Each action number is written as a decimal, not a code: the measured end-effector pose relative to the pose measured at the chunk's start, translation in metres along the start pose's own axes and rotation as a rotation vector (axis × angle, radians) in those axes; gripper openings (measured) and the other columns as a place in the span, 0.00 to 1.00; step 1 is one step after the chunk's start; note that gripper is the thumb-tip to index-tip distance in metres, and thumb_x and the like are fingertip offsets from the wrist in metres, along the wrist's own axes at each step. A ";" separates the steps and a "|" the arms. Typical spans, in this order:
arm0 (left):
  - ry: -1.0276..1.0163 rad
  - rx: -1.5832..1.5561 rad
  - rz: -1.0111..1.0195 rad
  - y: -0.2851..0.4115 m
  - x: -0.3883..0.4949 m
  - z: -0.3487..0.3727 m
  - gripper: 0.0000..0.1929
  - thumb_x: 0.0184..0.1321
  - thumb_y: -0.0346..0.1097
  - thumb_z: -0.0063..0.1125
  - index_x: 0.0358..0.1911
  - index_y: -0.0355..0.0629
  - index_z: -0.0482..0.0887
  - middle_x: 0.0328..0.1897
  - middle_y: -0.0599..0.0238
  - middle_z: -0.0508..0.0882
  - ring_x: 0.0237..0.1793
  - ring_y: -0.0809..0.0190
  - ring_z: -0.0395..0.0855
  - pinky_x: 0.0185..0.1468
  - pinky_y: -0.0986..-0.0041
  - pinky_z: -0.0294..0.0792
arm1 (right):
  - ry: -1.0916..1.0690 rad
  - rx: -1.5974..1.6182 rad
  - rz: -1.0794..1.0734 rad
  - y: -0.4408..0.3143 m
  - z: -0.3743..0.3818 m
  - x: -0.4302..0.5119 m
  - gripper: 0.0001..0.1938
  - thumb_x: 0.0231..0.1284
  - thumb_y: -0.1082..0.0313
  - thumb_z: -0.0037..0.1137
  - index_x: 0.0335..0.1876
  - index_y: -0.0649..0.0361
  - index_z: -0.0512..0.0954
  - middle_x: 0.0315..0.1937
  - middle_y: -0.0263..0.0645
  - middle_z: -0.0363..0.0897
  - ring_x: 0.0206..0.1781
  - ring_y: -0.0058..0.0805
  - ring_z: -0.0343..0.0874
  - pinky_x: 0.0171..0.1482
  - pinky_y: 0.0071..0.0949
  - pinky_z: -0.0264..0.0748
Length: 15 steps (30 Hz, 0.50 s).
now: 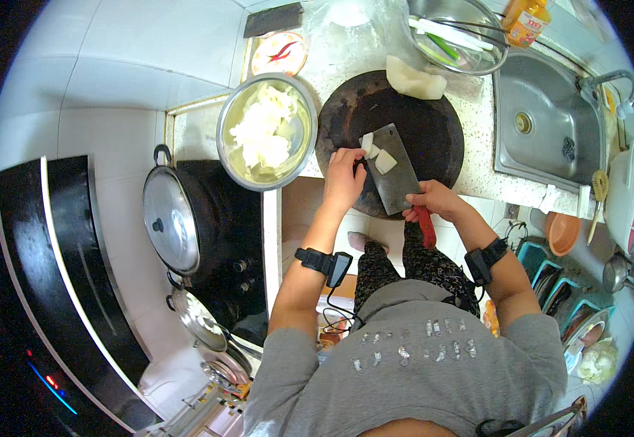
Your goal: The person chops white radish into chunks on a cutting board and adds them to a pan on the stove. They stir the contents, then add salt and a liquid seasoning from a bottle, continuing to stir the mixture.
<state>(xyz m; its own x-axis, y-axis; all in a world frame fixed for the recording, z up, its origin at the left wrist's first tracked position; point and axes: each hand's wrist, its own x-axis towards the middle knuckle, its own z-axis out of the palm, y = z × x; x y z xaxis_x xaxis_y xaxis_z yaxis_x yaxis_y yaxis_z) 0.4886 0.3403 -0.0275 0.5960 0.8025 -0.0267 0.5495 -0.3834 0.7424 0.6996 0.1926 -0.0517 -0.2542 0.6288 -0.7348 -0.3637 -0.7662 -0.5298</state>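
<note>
A cleaver with a red handle is in my right hand. Its broad blade lies flat and tilted over the round dark chopping board. Several white vegetable chunks rest on the blade. My left hand is at the blade's left edge, with its fingertips against one white chunk and its thumb apart from them. A large pale vegetable wedge sits at the board's far edge. Left of the board, a steel bowl holds many white cut pieces.
A lidded pot stands on the black cooktop at left. Behind the board are a plate with red chillies and a steel basin with scallions. The sink is at right, near a yellow bottle.
</note>
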 end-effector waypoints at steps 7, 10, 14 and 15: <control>0.189 0.028 -0.023 0.023 -0.046 -0.064 0.14 0.61 0.22 0.56 0.50 0.37 0.81 0.47 0.54 0.78 0.48 0.50 0.78 0.55 0.63 0.72 | -0.072 -0.077 -0.043 -0.014 0.041 -0.025 0.13 0.73 0.71 0.54 0.55 0.73 0.76 0.41 0.50 0.86 0.38 0.36 0.88 0.43 0.34 0.87; 0.350 0.186 0.110 0.046 -0.086 -0.114 0.16 0.58 0.25 0.61 0.51 0.40 0.82 0.54 0.53 0.78 0.56 0.47 0.76 0.62 0.60 0.70 | -0.197 -0.219 -0.056 -0.035 0.082 -0.034 0.13 0.72 0.71 0.54 0.54 0.72 0.78 0.42 0.46 0.86 0.38 0.33 0.88 0.44 0.32 0.87; 0.382 0.459 0.237 0.061 -0.155 -0.186 0.19 0.51 0.37 0.71 0.49 0.46 0.87 0.62 0.57 0.78 0.65 0.44 0.72 0.67 0.53 0.66 | -0.405 -0.471 -0.120 -0.065 0.178 -0.036 0.10 0.71 0.70 0.57 0.51 0.69 0.79 0.39 0.42 0.86 0.37 0.30 0.87 0.41 0.31 0.86; 0.412 0.473 0.238 0.058 -0.173 -0.204 0.18 0.51 0.37 0.71 0.48 0.47 0.87 0.61 0.58 0.79 0.65 0.45 0.73 0.67 0.54 0.66 | -0.430 -0.493 -0.078 -0.069 0.209 -0.032 0.10 0.71 0.70 0.58 0.50 0.68 0.80 0.36 0.41 0.86 0.35 0.30 0.87 0.39 0.30 0.86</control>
<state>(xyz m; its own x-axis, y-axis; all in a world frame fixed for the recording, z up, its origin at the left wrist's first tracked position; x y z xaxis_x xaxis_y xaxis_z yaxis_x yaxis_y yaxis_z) 0.2978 0.2724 0.1566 0.5119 0.7442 0.4291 0.6838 -0.6554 0.3208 0.5453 0.2525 0.0971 -0.6161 0.6035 -0.5062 0.0318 -0.6231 -0.7815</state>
